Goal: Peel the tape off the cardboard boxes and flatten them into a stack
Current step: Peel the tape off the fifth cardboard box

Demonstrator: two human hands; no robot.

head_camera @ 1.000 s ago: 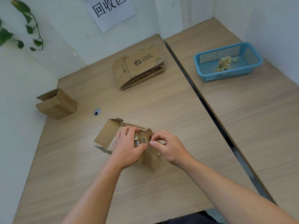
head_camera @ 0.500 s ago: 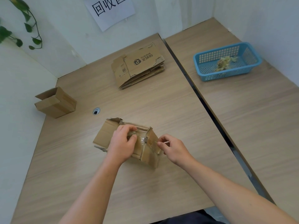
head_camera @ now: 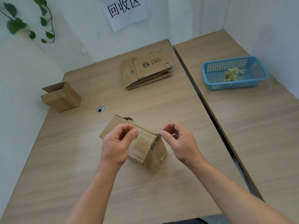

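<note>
A small brown cardboard box (head_camera: 145, 149) lies on its side on the wooden table (head_camera: 68, 159) in front of me, one flap spread flat to the left. A strip of clear tape (head_camera: 145, 131) stretches over the box between my two hands. My left hand (head_camera: 118, 143) pinches its left end with thumb and forefinger, just above the box. My right hand (head_camera: 179, 139) pinches the right end near the box's upper right corner. A stack of flattened boxes (head_camera: 145, 70) lies at the back of the table.
Another small box (head_camera: 62, 97), still upright with an open flap, stands at the left by the wall. A blue plastic basket (head_camera: 233, 73) with crumpled tape inside sits on the right-hand table. A cable hole (head_camera: 100, 109) lies between the two boxes.
My left hand has lifted off the box and now pinches the tape's left end. My right hand has drawn the tape up and away. The strip hangs stretched between both hands.
</note>
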